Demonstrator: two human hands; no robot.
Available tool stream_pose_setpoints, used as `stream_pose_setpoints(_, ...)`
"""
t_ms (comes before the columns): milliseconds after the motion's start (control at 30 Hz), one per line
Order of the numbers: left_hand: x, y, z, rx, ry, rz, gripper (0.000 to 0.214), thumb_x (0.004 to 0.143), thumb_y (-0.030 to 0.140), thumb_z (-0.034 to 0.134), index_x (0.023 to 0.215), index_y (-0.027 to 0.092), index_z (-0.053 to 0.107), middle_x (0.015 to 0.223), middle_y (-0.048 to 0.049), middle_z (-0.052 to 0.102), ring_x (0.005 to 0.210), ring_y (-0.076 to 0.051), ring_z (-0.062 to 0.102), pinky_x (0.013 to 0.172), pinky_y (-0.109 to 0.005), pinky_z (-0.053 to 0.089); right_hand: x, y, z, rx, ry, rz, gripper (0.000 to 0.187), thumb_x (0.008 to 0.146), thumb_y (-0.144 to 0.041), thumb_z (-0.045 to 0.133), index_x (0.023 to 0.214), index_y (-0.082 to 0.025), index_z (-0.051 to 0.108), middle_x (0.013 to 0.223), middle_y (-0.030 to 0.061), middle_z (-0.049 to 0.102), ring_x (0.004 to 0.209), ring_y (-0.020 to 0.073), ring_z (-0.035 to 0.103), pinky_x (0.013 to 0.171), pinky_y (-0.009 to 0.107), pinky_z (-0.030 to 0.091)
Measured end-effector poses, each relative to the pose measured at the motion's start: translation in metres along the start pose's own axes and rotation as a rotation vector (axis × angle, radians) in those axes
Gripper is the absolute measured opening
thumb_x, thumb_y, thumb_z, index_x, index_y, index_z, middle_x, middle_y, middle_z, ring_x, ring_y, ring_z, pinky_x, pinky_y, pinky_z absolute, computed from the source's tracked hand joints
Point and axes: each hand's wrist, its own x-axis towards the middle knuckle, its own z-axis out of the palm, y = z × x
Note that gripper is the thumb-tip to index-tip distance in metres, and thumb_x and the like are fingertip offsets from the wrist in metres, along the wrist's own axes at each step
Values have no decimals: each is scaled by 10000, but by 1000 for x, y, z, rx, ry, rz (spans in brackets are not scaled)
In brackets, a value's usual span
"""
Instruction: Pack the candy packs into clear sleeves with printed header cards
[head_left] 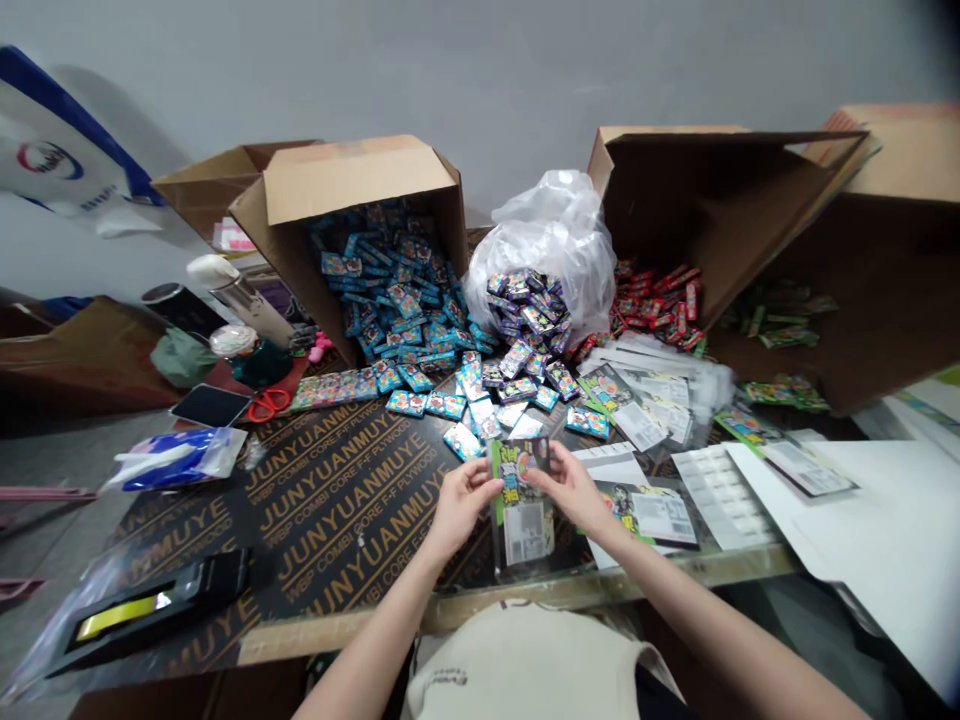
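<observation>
My left hand (459,505) and my right hand (571,487) both pinch the top of a clear plastic sleeve holding a printed card (521,505), held upright above the near edge of the black plywood board (330,510). The card has green and coloured print above and a white label below. Just beyond my hands lie loose blue packets (463,440) and purple packets (525,340). To my right lies a stack of similar printed cards (645,512).
A tipped cardboard box (352,190) spills blue packets; a clear bag (551,230) spills purple ones; another box (712,200) holds red packets (660,300). Red scissors (268,403), a phone (210,405), cups and a wipes pack (176,458) sit left. White sheets (885,520) lie right.
</observation>
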Motion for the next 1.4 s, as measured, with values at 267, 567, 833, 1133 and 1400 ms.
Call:
stream_pose_setpoints(267, 4, 13, 32, -368, 208, -81, 394, 677, 420, 647, 958, 143, 646, 955, -84, 680, 864, -210, 625, 760, -310, 474, -6, -17, 29, 149, 326, -10, 320, 797, -496, 473, 878, -203, 574, 839, 27, 611, 770, 168, 561, 674, 268, 462)
stream_pose_setpoints(567, 5, 39, 22, -121, 108, -14, 244, 622, 226, 698, 854, 151, 707, 876, -92, 706, 806, -223, 646, 807, -352, 465, 3, -32, 18, 364, 195, 98, 60, 640, -222, 638, 692, -192, 634, 729, 9, 656, 704, 167, 605, 718, 298, 460)
stream_pose_setpoints(833, 0, 60, 13, 372, 42, 168, 143, 633, 261, 704, 735, 164, 728, 779, -89, 713, 730, -234, 654, 716, -326, 502, -4, -43, -12, -71, -20, -54, 222, 682, -334, 675, 849, -192, 706, 855, 55, 698, 788, 198, 616, 720, 320, 469)
stream_pose_setpoints(1133, 16, 61, 7, 398, 7, 76, 143, 571, 211, 729, 653, 106, 680, 624, -55, 682, 581, -175, 626, 598, -276, 497, 9, -53, -8, -147, -92, -44, 215, 664, -352, 682, 709, -142, 689, 600, 19, 639, 519, 114, 541, 515, 237, 434)
stream_pose_setpoints(1400, -9, 62, 12, 761, -52, 463, 95, 714, 165, 608, 734, 148, 699, 809, -78, 698, 753, -173, 643, 725, -274, 490, 6, -52, -16, -318, -177, -218, 183, 751, -325, 610, 782, -174, 708, 773, 54, 692, 736, 185, 628, 695, 306, 488)
